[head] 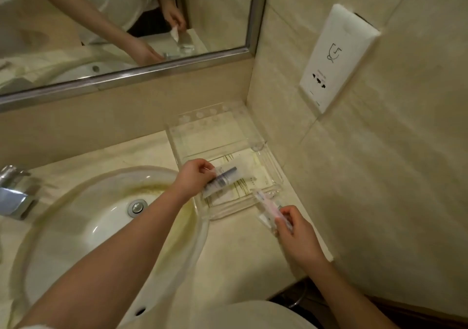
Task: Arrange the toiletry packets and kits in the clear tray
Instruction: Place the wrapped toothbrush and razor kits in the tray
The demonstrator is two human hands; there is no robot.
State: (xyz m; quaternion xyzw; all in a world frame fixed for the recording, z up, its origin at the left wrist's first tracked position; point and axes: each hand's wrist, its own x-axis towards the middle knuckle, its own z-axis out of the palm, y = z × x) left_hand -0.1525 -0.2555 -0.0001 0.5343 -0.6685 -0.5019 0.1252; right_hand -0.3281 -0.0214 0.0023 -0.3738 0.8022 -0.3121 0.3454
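A clear plastic tray (274, 169) stands on the counter in the corner, right of the sink. My left hand (193, 178) holds a clear packet with a dark toothbrush kit (222, 178) over the tray's near half, above white packets with gold stripes (247, 180) lying in the tray. My right hand (295, 230) grips a clear packet with a pink toothbrush kit (269, 206) just past the tray's near right corner, its tip over the tray's rim.
A white round sink (83, 225) with a drain and a chrome tap (17, 192) fills the left. A mirror (121, 24) runs along the back wall. A white wall panel (336, 55) is mounted on the right tiled wall. The counter edge lies near my right wrist.
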